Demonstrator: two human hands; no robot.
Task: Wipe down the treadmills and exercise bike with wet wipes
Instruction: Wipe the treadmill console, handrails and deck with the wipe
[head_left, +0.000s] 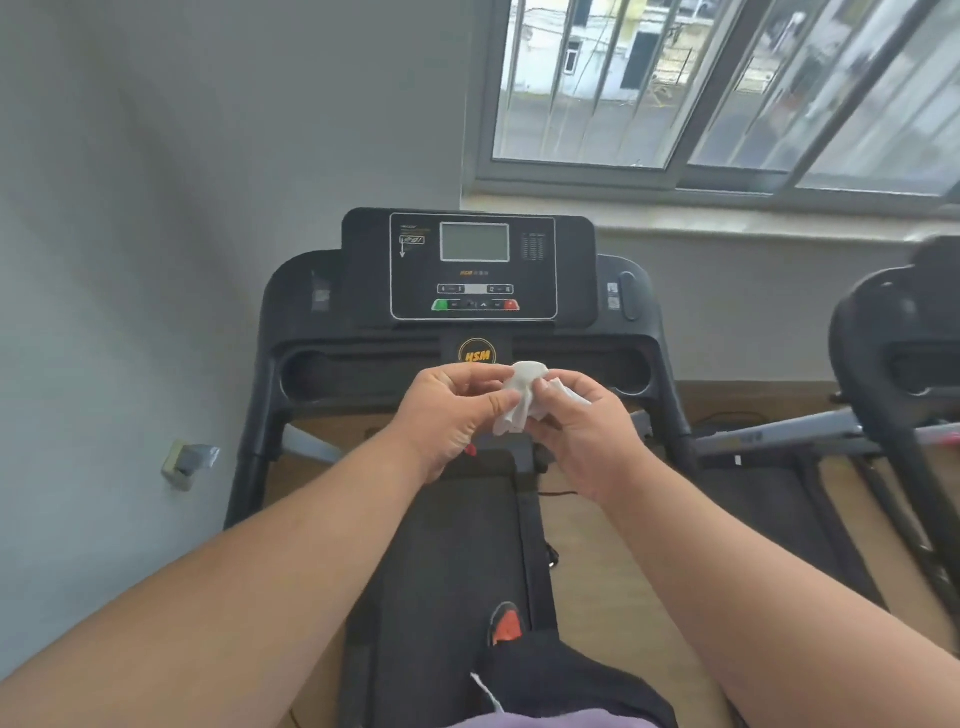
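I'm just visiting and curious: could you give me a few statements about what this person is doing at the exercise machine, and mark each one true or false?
1. Both the left hand and the right hand hold the crumpled white wet wipe. True.
2. The wipe is pressed flat against the grey display screen of the black treadmill console. False: it is held in the air in front of the console, touching no part of the machine.
3. A second dark treadmill stands to the right, below the window. True.
4. The black treadmill stands in the middle of the room, far from any wall. False: a grey wall runs close along its left side.
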